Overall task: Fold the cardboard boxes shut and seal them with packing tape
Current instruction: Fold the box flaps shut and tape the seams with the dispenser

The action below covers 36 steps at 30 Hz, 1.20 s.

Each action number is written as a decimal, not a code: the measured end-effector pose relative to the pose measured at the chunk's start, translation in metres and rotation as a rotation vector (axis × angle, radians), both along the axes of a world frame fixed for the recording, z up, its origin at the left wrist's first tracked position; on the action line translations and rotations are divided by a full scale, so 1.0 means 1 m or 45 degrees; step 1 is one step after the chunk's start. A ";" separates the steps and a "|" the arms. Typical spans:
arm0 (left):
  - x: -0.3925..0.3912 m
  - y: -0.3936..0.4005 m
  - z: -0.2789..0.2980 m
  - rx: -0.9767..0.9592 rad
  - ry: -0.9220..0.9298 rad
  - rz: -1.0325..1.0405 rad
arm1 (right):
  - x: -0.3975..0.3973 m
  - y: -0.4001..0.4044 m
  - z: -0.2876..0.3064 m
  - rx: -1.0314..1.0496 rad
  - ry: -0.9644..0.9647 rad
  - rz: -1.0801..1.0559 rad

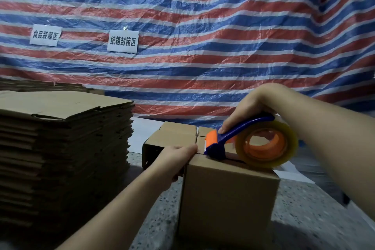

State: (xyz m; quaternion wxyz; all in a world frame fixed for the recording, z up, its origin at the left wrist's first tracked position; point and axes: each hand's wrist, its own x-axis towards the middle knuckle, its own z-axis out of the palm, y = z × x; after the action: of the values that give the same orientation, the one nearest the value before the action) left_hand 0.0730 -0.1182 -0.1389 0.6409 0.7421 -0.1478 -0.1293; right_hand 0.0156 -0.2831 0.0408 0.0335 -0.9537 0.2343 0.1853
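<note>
A brown cardboard box (229, 195) stands on the speckled floor in front of me, its top flaps folded down. My right hand (249, 107) grips the blue handle of a tape dispenser (239, 134) with an orange blade guard and a clear tape roll (265, 144); the dispenser's head rests on the box's top seam. My left hand (174, 160) holds the box's upper left corner, fingers curled over the edge, thumb hidden. Behind it stands a second cardboard box (172, 138) with its flaps folded.
A tall stack of flat cardboard sheets (60, 138) rises at the left. A red, white and blue striped tarp (203, 36) hangs behind, with two paper signs (122, 43) on it. White sheets (294, 174) lie on the floor at the right.
</note>
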 end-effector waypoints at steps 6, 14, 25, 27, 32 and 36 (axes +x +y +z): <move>-0.003 0.000 0.005 0.058 -0.015 -0.040 | -0.002 -0.005 0.007 -0.073 0.010 0.006; -0.003 -0.001 0.006 0.068 0.022 -0.065 | -0.033 -0.055 0.020 -0.101 0.051 -0.136; -0.008 0.006 0.020 0.537 -0.553 0.196 | -0.046 -0.070 -0.009 -0.029 0.118 -0.191; -0.021 0.004 0.028 0.671 -1.015 0.361 | -0.046 -0.070 -0.008 -0.025 0.118 -0.189; -0.062 -0.024 0.027 1.013 -1.323 -0.263 | -0.043 -0.069 -0.006 -0.003 0.143 -0.174; -0.061 -0.033 0.013 1.212 -1.542 -0.170 | -0.044 -0.075 -0.009 -0.006 0.108 -0.157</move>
State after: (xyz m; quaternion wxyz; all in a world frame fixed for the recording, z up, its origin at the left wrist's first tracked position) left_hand 0.0116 -0.1514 -0.1255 0.0511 0.8684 -0.4457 0.2113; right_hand -0.0284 -0.3585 0.0318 0.0328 -0.9289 0.2942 0.2224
